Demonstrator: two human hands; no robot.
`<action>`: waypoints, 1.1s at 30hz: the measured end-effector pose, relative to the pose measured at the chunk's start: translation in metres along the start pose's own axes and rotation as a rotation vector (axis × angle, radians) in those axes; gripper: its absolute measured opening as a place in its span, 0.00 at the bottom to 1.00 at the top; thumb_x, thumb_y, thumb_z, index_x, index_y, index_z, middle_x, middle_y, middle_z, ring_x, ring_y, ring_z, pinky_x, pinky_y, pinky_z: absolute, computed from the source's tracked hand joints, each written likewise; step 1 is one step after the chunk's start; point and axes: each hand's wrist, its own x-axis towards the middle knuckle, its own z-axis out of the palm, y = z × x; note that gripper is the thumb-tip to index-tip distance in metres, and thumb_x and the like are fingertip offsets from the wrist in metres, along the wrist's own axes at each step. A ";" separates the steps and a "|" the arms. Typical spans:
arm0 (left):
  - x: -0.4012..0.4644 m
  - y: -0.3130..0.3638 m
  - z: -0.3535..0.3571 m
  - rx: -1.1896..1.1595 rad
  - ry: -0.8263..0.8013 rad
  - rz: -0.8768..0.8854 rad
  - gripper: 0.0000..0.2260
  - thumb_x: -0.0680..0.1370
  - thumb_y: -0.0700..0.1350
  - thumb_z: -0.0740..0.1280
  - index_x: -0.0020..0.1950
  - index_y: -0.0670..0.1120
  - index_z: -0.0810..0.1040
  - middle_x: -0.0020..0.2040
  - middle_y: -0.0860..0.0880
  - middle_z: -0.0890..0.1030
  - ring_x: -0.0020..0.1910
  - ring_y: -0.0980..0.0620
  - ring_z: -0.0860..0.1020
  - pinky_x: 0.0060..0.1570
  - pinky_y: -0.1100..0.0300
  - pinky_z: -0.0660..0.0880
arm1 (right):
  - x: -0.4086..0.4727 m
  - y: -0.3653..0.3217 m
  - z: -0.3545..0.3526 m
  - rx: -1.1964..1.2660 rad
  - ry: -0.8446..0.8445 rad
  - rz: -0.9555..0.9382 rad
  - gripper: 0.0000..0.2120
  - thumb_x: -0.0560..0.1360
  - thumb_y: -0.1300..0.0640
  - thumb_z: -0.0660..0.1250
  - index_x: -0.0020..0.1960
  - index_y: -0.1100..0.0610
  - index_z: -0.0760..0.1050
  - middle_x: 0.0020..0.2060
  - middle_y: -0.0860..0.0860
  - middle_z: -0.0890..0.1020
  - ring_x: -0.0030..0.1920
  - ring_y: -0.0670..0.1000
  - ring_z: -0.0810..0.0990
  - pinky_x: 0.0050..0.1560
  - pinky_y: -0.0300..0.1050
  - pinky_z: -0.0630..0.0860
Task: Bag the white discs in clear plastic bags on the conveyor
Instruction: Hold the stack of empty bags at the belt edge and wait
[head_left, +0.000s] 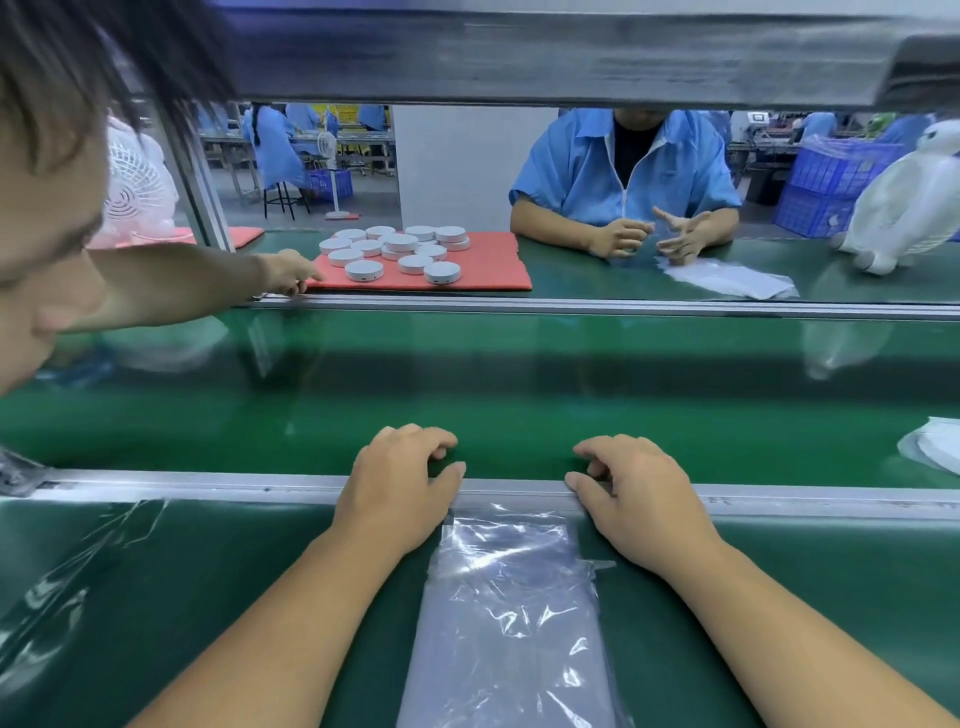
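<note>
White discs (397, 253) sit in a loose cluster, some stacked, on a red mat (488, 275) at the far side of the surface, across the belt (467, 374) and well out of reach of the two resting hands. None of them shows inside a bag, so the bagging looks not yet begun from this seat. A stack of clear bags (506, 613) lies on the near green surface (831, 571) between the forearms, untouched. The left hand (400, 483) and right hand (634, 493) rest over the metal rail (208, 480), fingers loosely curled onto the belt edge and holding nothing. Left to do, by my reading: get discs within reach, open a bag, slip a disc in, and set it on the belt.

A second person's hand (291, 275) reaches to the mat's corner from the left. Opposite, a worker in a blue coat (623, 171) handles something by more bags (727, 280). Behind are blue crates (826, 182), a white fan (137, 192) and further work lines.
</note>
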 end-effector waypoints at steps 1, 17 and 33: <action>0.000 -0.001 0.000 0.013 0.006 -0.002 0.10 0.80 0.51 0.71 0.60 0.52 0.84 0.53 0.56 0.82 0.57 0.50 0.76 0.62 0.50 0.75 | 0.000 0.000 0.000 -0.017 -0.011 0.002 0.13 0.79 0.46 0.68 0.59 0.50 0.80 0.47 0.46 0.81 0.52 0.53 0.76 0.57 0.51 0.74; 0.002 -0.004 0.002 0.054 -0.008 -0.028 0.16 0.81 0.53 0.69 0.68 0.54 0.79 0.59 0.56 0.81 0.59 0.50 0.74 0.64 0.49 0.74 | 0.000 0.001 0.002 -0.118 -0.029 0.031 0.14 0.80 0.42 0.63 0.59 0.48 0.79 0.50 0.47 0.78 0.56 0.54 0.73 0.59 0.51 0.72; 0.001 -0.003 0.002 0.088 -0.042 -0.009 0.09 0.81 0.50 0.67 0.48 0.52 0.86 0.51 0.56 0.82 0.55 0.49 0.75 0.58 0.50 0.76 | 0.000 0.001 0.001 -0.165 -0.070 0.055 0.14 0.80 0.40 0.61 0.54 0.47 0.80 0.48 0.47 0.77 0.54 0.53 0.72 0.56 0.50 0.72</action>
